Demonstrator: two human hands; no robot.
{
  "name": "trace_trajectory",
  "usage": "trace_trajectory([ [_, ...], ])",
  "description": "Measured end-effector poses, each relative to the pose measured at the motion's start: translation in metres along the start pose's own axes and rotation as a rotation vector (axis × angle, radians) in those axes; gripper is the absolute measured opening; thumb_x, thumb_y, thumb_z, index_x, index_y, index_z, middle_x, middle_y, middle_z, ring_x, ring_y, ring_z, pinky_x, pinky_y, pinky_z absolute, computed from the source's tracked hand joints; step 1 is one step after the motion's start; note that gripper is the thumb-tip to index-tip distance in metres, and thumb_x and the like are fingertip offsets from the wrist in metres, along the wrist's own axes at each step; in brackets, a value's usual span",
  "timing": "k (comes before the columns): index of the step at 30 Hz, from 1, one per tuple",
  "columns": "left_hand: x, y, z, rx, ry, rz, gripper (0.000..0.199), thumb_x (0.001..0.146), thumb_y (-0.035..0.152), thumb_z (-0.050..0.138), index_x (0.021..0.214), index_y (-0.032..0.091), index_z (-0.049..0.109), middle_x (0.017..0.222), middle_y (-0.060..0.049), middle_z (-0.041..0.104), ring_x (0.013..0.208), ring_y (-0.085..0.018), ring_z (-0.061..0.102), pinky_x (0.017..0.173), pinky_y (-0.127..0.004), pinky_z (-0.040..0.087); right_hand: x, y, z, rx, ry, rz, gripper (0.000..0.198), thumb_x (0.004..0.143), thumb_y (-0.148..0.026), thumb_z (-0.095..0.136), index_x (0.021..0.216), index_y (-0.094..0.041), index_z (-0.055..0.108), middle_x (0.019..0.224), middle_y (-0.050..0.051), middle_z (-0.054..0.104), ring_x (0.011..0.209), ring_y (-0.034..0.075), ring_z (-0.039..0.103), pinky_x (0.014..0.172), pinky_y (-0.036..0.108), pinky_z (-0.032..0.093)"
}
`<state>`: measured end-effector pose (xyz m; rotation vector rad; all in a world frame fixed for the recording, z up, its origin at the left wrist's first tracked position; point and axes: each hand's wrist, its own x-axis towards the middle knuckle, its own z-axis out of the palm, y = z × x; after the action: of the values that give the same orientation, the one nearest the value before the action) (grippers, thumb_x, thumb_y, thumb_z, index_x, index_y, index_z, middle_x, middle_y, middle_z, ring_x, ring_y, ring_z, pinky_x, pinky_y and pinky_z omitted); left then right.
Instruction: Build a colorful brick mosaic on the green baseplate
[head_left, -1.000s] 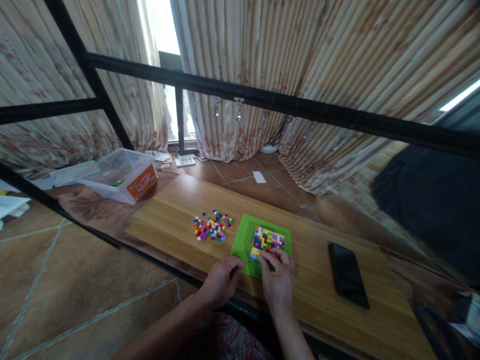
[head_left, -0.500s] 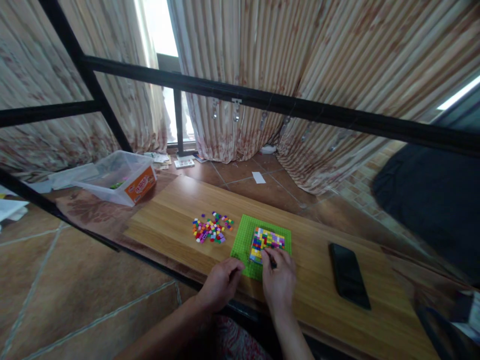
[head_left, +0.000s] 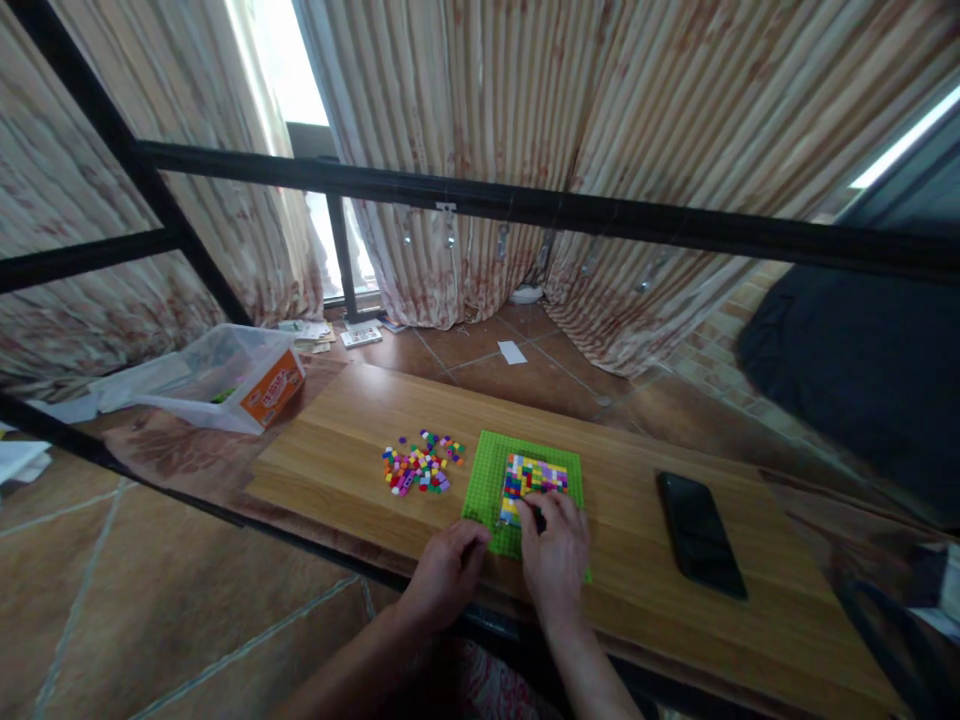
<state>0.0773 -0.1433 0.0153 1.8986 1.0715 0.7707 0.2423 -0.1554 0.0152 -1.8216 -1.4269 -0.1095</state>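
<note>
A green baseplate (head_left: 484, 480) lies on the wooden table, bearing a block of many-coloured toy bricks (head_left: 529, 475). My right hand (head_left: 556, 555) is over the near right part of these bricks, its fingers bent and thumb close to the forefinger. Whatever is between those fingertips is hidden or too small to make out. At the plate's near left corner rests my left hand (head_left: 448, 570), with its fingers curled in; I cannot see what they hold, if anything. A pile of loose small bricks (head_left: 420, 468) is spread on the table left of the plate.
A black phone (head_left: 701, 533) lies on the table (head_left: 622, 500) to the right. Beyond the table's left end stands a clear plastic box (head_left: 225, 375) with an orange label. A dark metal rail (head_left: 495, 195) crosses in front of the curtains (head_left: 480, 100).
The camera view has shifted slightly. My right hand's fingers have moved a little over the bricks and cover more of them. My left hand stays at the plate's corner.
</note>
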Motion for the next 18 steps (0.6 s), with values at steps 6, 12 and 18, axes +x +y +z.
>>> trace_trajectory([
  [6, 0.001, 0.003, -0.002, 0.019, 0.005, 0.000, 0.016, 0.090, 0.022, 0.047, 0.084, 0.020, 0.062, 0.085, -0.004, 0.066, 0.083, -0.018, 0.063, 0.077, -0.028, 0.048, 0.001, -0.005, -0.003, 0.136, 0.010, 0.034, 0.033, 0.093, -0.045, 0.049, 0.092, -0.019, 0.070, 0.096, 0.010, 0.066, 0.095, 0.024, 0.057, 0.086, 0.039, 0.044],
  [12, 0.001, -0.001, -0.003, 0.043, 0.034, -0.008, 0.020, 0.090, 0.029, 0.046, 0.088, 0.020, 0.064, 0.086, -0.005, 0.069, 0.084, -0.019, 0.065, 0.078, -0.030, 0.051, -0.002, 0.047, -0.043, 0.198, 0.167, 0.195, 0.040, 0.094, -0.046, 0.041, 0.105, -0.016, 0.065, 0.103, 0.013, 0.065, 0.096, 0.023, 0.058, 0.087, 0.039, 0.046],
  [18, 0.007, -0.018, -0.003, 0.111, 0.062, 0.032, 0.024, 0.086, 0.038, 0.051, 0.090, 0.021, 0.068, 0.086, -0.005, 0.072, 0.083, -0.021, 0.069, 0.077, -0.031, 0.056, 0.009, 0.141, -0.100, -0.338, 0.259, 0.469, 0.070, 0.084, -0.061, 0.049, 0.123, -0.004, 0.056, 0.118, 0.027, 0.058, 0.111, 0.037, 0.051, 0.095, 0.049, 0.037],
])
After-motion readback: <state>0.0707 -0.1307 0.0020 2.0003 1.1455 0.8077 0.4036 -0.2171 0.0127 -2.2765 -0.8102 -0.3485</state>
